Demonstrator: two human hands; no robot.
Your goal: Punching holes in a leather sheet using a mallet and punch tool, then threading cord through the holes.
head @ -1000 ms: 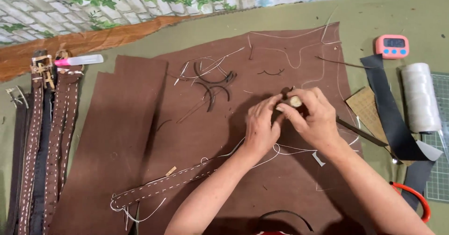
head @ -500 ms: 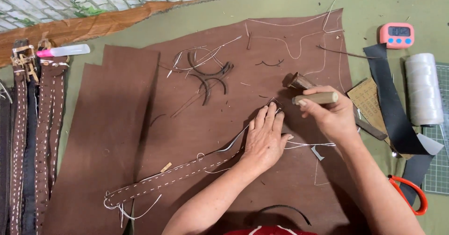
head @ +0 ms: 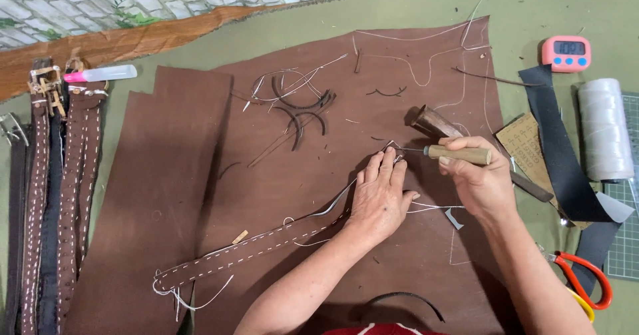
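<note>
wooden-handled awl [head: 458, 154], stitched brown leather strap [head: 246, 254]

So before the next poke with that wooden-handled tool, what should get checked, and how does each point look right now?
1. Right hand grips the wooden-handled awl: ok.
2. Awl's metal tip meets the end of the stitched brown leather strap: cannot tell, too small.
3. Left hand lies flat, pinning the strap end: ok.
4. Left fingertips away from the tip: not ok, they lie right beside it.
5. Strap rests flat on the large brown leather sheet: ok.
6. White thread clear of the tip: cannot tell.
</note>
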